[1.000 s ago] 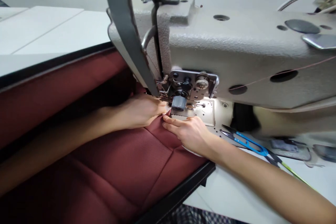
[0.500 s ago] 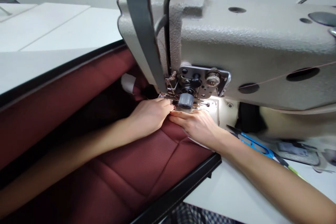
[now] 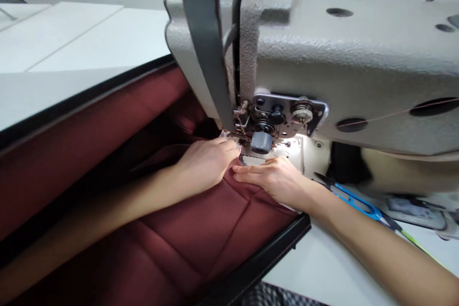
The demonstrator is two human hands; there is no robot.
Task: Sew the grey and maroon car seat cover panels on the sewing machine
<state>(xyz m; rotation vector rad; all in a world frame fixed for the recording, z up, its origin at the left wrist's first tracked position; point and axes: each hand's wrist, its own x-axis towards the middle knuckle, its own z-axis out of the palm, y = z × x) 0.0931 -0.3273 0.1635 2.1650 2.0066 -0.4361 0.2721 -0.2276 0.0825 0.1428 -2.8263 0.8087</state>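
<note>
A dark red padded car seat cover [image 3: 208, 205] with black edging lies beneath the sewing machine [image 3: 344, 57]. My left hand [image 3: 210, 158] is closed on the cover's edge, just left of the lit needle area, its fingertips bunched by a strip of white backing. To its right, my right hand [image 3: 276, 177] pinches the cover near the same edge, thumb and forefinger almost together. A grey knob [image 3: 261, 142] on the machine head sits right above the gap between the hands. The needle tip itself is hidden among the metal parts.
Blue-handled thread snips [image 3: 355, 200] lie on the white table [image 3: 330, 267] beyond my right forearm, beside a small tray [image 3: 416, 211] of items. A grey upright bar [image 3: 206, 43] crosses in front of the machine head. White table panels [image 3: 86, 33] extend at the left.
My right hand has drawn slightly away from the left hand and the knob, exposing more of the lit plate. The white tab inside the cover has gone from sight. The view has shifted a little.
</note>
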